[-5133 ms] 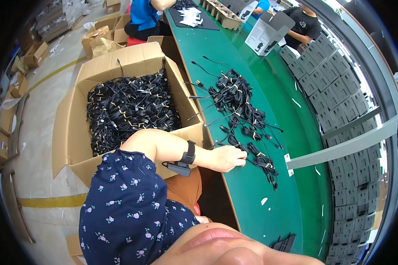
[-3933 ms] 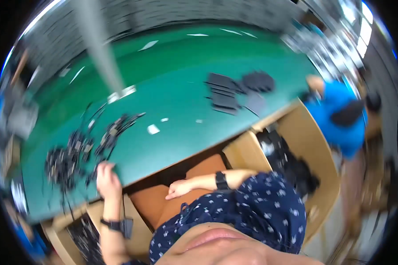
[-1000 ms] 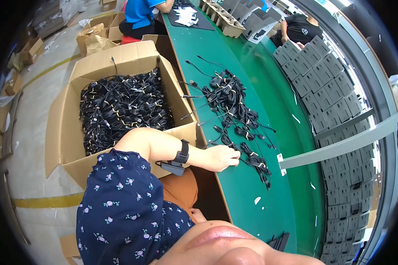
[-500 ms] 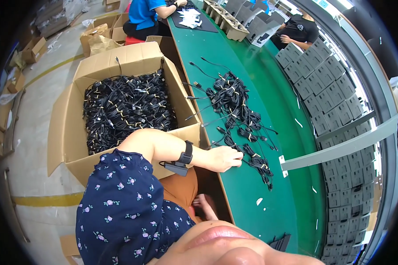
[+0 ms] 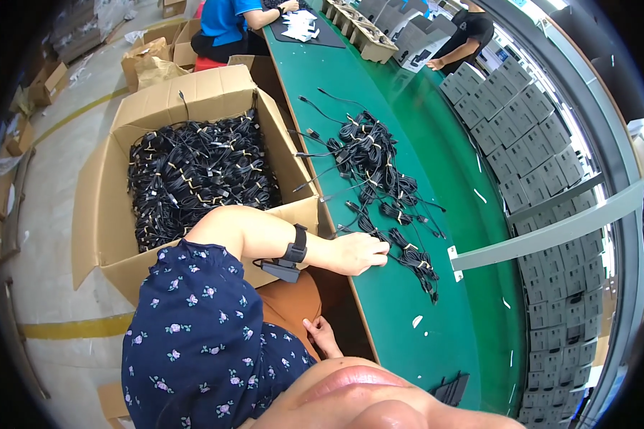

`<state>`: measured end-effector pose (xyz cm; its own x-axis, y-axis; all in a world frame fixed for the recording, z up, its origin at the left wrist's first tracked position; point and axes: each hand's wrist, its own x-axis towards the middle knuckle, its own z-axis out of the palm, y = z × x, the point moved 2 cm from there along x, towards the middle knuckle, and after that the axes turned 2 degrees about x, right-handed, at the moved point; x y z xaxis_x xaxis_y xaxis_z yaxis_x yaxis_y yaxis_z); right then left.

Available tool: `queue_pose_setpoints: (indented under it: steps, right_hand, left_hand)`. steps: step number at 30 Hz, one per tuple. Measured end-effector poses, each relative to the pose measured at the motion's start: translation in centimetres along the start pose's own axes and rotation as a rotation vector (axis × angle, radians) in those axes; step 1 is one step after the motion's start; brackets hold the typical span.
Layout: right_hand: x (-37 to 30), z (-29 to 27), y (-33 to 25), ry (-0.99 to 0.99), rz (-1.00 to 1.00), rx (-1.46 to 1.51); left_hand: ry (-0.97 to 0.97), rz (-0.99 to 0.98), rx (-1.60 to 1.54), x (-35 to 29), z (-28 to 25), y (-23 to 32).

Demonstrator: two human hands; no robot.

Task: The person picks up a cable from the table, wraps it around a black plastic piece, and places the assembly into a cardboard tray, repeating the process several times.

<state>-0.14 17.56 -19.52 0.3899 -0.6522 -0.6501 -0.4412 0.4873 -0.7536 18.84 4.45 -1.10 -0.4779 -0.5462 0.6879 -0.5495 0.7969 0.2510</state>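
Observation:
My left hand, with a black strap on the wrist, rests on the green table beside a pile of black cables. Its fingers are curled down at the near end of the pile, next to a tied cable bundle; what lies beneath the fingers is hidden. Low by my lap, my right hand is held with thumb and fingers apart and nothing seen in it. To the left stands an open cardboard box filled with many more black cables, tied with pale bands.
Grey boxes are stacked along the table's right side, by a grey metal bar. A black item lies near me. Two people work at the far end, near white pieces and cardboard trays. More cartons stand left.
My right hand has risen slightly over my lap and shows more fully. My left hand stays by the cables. The far person in black has lowered and stretched out an arm.

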Motion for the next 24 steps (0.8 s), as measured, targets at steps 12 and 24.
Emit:
queue_pose_setpoints:
  steps: [12,24]
  right_hand:
    - [0.1,0.3,3.7,-0.012,-0.012,-0.008]
    - [1.6,-0.2,7.2,-0.075,0.078,-0.086]
  left_hand:
    - [0.093,0.048,-0.024,0.4,-0.2,0.2]
    - [0.080,0.027,-0.020,0.2,-0.1,0.1]
